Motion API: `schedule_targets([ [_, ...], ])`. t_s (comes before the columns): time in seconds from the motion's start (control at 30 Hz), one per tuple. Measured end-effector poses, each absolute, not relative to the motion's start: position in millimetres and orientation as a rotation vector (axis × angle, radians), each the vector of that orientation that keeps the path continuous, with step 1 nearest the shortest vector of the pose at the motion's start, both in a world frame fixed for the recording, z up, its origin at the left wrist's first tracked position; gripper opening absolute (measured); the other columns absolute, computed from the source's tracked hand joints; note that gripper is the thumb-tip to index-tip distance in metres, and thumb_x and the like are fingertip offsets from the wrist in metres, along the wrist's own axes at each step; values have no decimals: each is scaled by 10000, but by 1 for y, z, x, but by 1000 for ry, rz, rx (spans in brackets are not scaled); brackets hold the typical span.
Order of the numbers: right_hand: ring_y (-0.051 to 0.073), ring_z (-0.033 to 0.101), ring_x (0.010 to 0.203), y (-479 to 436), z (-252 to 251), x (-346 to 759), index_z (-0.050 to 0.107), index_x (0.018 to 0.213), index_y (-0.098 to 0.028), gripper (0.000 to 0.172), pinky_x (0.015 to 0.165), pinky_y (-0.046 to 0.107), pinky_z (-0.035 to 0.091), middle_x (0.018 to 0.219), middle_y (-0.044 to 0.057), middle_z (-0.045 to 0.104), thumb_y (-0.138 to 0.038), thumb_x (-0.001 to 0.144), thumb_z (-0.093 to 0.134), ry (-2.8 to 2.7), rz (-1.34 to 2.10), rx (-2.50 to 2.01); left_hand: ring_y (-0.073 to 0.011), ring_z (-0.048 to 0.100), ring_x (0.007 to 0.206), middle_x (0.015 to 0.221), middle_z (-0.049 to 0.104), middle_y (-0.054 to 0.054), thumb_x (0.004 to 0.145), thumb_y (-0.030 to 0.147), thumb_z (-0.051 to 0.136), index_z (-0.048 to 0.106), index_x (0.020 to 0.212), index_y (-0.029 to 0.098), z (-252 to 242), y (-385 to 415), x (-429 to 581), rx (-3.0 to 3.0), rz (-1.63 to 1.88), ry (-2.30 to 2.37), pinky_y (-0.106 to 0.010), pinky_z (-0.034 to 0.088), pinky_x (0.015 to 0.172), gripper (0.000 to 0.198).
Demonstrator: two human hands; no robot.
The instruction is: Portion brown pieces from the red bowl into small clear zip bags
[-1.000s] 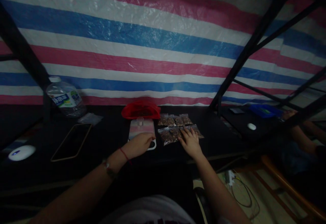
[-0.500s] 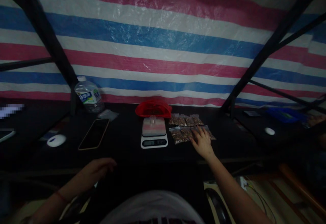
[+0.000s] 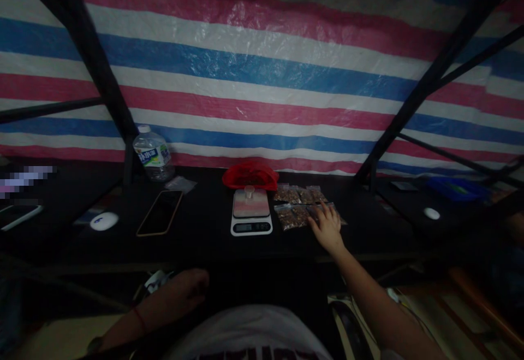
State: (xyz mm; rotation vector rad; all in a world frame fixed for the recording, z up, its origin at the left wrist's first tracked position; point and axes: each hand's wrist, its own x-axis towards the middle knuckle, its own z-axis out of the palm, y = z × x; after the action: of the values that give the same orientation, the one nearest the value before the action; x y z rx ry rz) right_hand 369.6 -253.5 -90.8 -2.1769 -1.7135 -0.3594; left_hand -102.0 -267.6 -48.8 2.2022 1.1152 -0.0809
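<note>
Since the earlier view, my left hand has pulled back off the table to my lap at 7 o'clock, fingers loosely curled and holding nothing; it had been resting on the scale. My right hand has stayed on the packets.

From the left: a white oval mouse sits at 9 o'clock, then a flat dark phone with a pale rim, and behind it a clear plastic water bottle. On the black table, dead centre, is a white kitchen scale with a glossy plate, and a crumpled red bag lies behind it. Just right of the scale lie small clear packets of brown bits in two rows. My right hand lies flat, fingers spread open, pressing on the near row at its 3 o'clock end. A striped woven tarp fills the back.
</note>
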Motion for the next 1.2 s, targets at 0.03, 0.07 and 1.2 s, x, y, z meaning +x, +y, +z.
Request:
schedule_targets([
  [0.03, 360, 221, 1403, -254, -90, 369, 491, 1349, -218, 542, 1098, 587, 229, 1499, 96, 358, -520, 913, 377, -1693, -370, -2184, -177, 640, 832, 926, 688, -14, 714, 186, 482, 635, 1094, 239, -47, -269, -100, 2173, -81, 1117, -256, 469, 730, 413],
  [0.07, 362, 222, 1401, -254, -90, 368, 487, 1352, -222, 544, 1099, 585, 226, 1495, 93, 364, -520, 909, 381, -1677, -376, -2189, -178, 643, 817, 913, 692, -10, 713, 180, 479, 577, 1221, 251, -46, -270, -98, 2146, -90, 1110, -258, 471, 720, 523],
  [1.2, 338, 234, 1382, -256, -90, 368, 496, 1323, -240, 532, 1052, 580, 300, 1470, 82, 395, -530, 892, 379, -1529, -362, -2193, -119, 671, 802, 881, 739, 19, 673, -31, 394, 723, 863, 214, -71, -250, 5, 2092, -203, 305, -214, 512, 765, 451],
])
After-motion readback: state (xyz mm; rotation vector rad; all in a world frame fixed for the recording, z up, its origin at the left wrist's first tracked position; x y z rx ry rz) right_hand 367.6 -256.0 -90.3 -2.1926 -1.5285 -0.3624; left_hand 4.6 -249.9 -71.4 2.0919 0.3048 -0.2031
